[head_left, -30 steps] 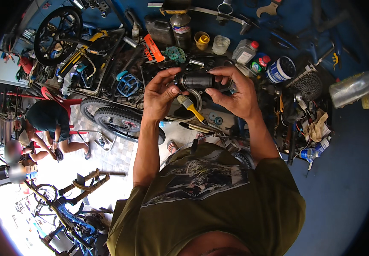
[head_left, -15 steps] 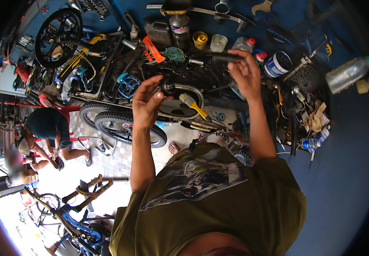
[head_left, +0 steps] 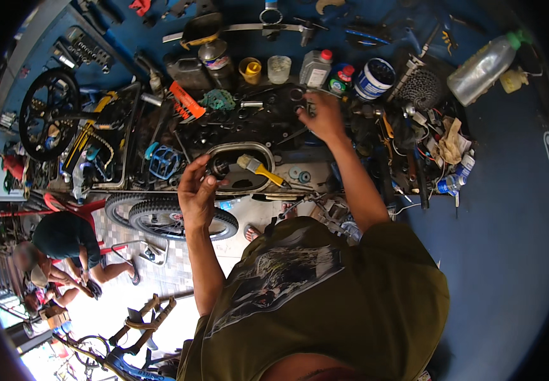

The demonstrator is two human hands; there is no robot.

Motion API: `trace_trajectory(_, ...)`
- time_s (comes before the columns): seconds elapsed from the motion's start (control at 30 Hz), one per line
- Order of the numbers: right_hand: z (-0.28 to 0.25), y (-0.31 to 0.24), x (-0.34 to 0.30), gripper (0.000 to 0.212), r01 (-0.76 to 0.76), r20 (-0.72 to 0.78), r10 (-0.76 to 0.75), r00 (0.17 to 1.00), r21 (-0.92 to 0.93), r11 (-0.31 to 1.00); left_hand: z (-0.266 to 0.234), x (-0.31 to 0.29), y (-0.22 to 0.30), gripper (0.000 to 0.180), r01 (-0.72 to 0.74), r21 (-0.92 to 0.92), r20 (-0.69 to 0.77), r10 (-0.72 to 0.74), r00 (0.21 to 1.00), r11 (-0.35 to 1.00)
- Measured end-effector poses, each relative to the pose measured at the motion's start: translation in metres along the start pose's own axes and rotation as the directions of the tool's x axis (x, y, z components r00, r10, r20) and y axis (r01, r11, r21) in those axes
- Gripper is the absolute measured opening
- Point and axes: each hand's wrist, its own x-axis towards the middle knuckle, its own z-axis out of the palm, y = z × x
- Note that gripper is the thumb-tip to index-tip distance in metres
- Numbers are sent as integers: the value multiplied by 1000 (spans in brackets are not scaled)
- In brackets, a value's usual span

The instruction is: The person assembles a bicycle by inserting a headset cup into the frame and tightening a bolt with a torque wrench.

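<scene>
My left hand [head_left: 196,195] is closed on a small dark round metal part [head_left: 218,167], pinched between thumb and fingers. It hovers over the left end of an oval metal-rimmed basin [head_left: 270,154] holding dark liquid. A paintbrush [head_left: 263,171] with a yellow handle and pale bristles rests across the basin's right side. My right hand [head_left: 326,119] reaches farther over the bench, its fingers apart and partly blurred. Beside its fingertips are small dark rings [head_left: 296,94]; whether the hand touches them I cannot tell. Two small bluish discs [head_left: 299,174] lie right of the brush.
Behind the hands stand a grey red-capped bottle [head_left: 316,68], a white-and-blue tub [head_left: 374,79] and a yellow cup [head_left: 249,70]. A blue pedal [head_left: 164,161] and an orange piece [head_left: 186,101] lie to the left. Bicycle wheels [head_left: 182,218] lean below the bench; a co-worker [head_left: 65,238] sits beyond.
The whole view has shifted, with bench items now farther left. My right hand has moved down toward the bench top, away from the bottles. My left hand keeps the round part over the basin.
</scene>
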Motion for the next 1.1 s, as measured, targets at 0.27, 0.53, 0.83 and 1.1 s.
trace_trajectory(0.27,-141,102,31,81,-368,-220,297,929,-621,692,15,13,-9,49,32,26,38,-33,999,999)
trace_trajectory(0.53,-133,98,55,86,-353,4,479,878,-669,654,23,21,-9,52,13,73,84,-19,996,997)
trace_trajectory(0.83,-135,89,54,72,-421,-118,435,893,-564,710,16,20,1,53,20,-59,35,-18,999,998)
trace_trajectory(1.1,-124,-104,22,50,302,89,-374,923,433,849,13,21,16,50,-21,-22,35,22,999,1000)
